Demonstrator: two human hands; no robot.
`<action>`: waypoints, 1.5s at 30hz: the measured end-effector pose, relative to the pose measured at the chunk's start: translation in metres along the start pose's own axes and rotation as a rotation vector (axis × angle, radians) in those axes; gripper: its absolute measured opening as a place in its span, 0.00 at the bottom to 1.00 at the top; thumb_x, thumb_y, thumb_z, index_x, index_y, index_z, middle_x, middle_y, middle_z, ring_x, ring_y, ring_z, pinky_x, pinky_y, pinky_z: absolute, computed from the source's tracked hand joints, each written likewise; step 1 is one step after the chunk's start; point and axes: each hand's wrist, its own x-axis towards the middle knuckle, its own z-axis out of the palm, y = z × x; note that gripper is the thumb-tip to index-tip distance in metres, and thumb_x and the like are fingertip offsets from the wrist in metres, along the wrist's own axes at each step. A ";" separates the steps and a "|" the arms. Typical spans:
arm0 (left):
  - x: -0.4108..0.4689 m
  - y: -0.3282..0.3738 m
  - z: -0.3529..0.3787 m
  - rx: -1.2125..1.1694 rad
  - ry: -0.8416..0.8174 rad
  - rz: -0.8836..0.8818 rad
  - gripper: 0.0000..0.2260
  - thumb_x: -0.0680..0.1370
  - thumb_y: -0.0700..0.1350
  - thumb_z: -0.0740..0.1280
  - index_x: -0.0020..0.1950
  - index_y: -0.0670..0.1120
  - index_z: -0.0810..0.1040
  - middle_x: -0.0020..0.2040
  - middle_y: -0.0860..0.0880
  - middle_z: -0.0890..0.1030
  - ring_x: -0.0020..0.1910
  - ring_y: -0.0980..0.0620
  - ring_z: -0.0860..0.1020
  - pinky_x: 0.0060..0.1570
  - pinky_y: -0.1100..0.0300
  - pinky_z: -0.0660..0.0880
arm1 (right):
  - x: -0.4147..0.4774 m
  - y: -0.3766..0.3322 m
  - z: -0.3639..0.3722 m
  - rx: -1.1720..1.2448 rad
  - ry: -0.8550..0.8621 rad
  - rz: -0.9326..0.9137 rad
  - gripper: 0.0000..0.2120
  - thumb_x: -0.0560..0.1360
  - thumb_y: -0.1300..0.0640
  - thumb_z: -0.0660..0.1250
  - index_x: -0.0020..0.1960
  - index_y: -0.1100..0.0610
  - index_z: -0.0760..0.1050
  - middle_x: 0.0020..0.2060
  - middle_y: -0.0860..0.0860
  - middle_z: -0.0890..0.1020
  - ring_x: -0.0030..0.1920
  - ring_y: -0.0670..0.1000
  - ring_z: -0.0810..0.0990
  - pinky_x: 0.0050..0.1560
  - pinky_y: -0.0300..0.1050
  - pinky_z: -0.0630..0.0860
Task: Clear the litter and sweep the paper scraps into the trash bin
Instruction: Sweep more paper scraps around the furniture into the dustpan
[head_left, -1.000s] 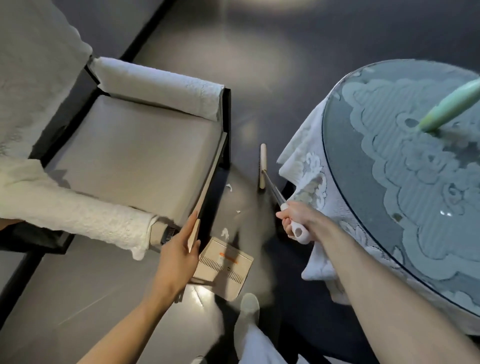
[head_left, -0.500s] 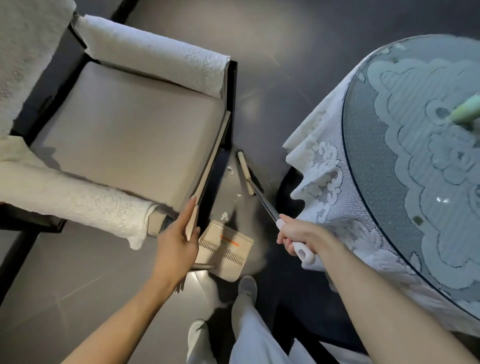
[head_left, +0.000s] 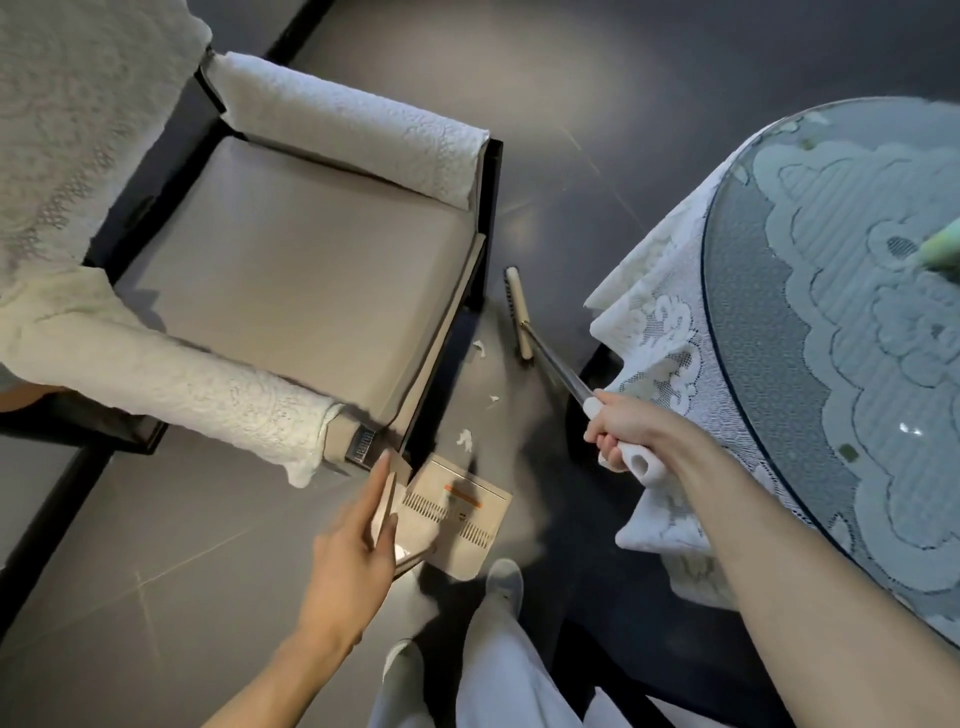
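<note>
White paper scraps (head_left: 464, 439) lie scattered on the dark floor (head_left: 156, 545), ahead of and between both hands. The broom (head_left: 518, 312) rests its head on the floor beyond the right hand (head_left: 631, 431), whose fingers are curled tight round its white grip. The left hand (head_left: 358, 540) holds the upright handle of the beige dustpan (head_left: 457, 514) between thumb and fingers; the pan sits just right of that hand. An armchair (head_left: 291, 280) stands ahead of the left hand, and the lace-covered desk (head_left: 727, 291) is right of the right hand.

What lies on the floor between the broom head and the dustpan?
In the head view, white paper scraps lie scattered on the dark floor between the broom head and the dustpan; nothing else.
</note>
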 end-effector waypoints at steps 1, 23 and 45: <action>-0.001 -0.002 0.003 0.003 0.012 0.000 0.39 0.79 0.39 0.66 0.67 0.81 0.54 0.46 0.62 0.77 0.36 0.56 0.73 0.40 0.73 0.69 | 0.011 -0.003 0.002 -0.049 0.009 0.005 0.34 0.77 0.71 0.54 0.77 0.46 0.54 0.32 0.52 0.69 0.17 0.43 0.66 0.18 0.32 0.64; -0.042 -0.001 0.001 -0.135 0.035 -0.018 0.30 0.80 0.36 0.63 0.76 0.61 0.61 0.58 0.53 0.79 0.46 0.57 0.77 0.52 0.59 0.73 | -0.058 0.105 0.046 -0.284 -0.092 0.164 0.36 0.73 0.72 0.58 0.74 0.43 0.61 0.28 0.52 0.73 0.19 0.44 0.67 0.19 0.34 0.64; -0.073 -0.004 0.014 -0.072 0.094 -0.076 0.31 0.80 0.37 0.63 0.71 0.67 0.59 0.47 0.48 0.79 0.41 0.48 0.78 0.46 0.51 0.76 | -0.087 0.135 0.041 -0.383 -0.328 0.225 0.31 0.76 0.71 0.56 0.72 0.46 0.62 0.21 0.48 0.69 0.19 0.42 0.64 0.18 0.31 0.62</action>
